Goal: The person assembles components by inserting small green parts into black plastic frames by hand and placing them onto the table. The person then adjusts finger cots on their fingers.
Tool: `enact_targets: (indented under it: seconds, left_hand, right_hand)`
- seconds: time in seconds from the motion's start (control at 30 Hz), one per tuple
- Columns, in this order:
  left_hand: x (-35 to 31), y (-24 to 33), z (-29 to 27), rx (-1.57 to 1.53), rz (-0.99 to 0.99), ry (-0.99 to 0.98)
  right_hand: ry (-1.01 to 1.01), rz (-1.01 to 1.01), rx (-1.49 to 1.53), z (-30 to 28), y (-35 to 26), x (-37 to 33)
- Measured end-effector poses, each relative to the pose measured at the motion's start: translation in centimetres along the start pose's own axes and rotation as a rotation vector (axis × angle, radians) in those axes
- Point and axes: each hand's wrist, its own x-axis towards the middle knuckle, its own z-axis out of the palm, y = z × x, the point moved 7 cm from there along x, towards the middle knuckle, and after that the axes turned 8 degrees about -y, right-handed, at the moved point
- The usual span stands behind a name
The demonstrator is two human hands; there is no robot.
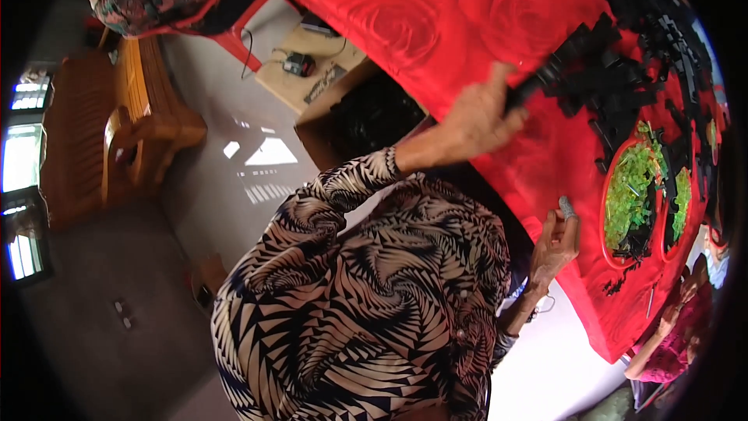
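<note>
My left hand [479,117] reaches over the red tablecloth [436,0], its fingers closed around a dark, elongated black piece [523,92], slightly blurred. That piece points toward a heap of black plastic parts [600,70], and I cannot tell whether it touches them. Lower down, near the table's edge, my right hand [556,243] has its fingers curled together, with a grey wrap [566,206] on one fingertip. What it holds, if anything, is hidden. To its right stands a red-rimmed basket [606,222] with small green translucent pieces and some black ones.
A second red-rimmed basket [665,243] holds more green pieces. Beside the table, an open cardboard box [312,144] contains dark items; a small black device [298,64] lies on its flap. A wooden bench [144,93] and red chair [243,51] stand left. Other people sit at upper left and lower right.
</note>
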Motion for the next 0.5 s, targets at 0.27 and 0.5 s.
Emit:
enact_targets:
  seconds: [0.27, 0.5]
  left_hand:
    - [6.6, -7.4, -17.7, 0.712, -0.132, 0.513]
    - [11.4, -11.6, -18.5, 0.836, -0.324, 0.359]
  right_hand:
    - [-0.014, 0.093, 0.034, 0.1, 1.0, 0.3]
    - [0.055, 0.046, -0.016, -1.0, 0.2, 0.2]
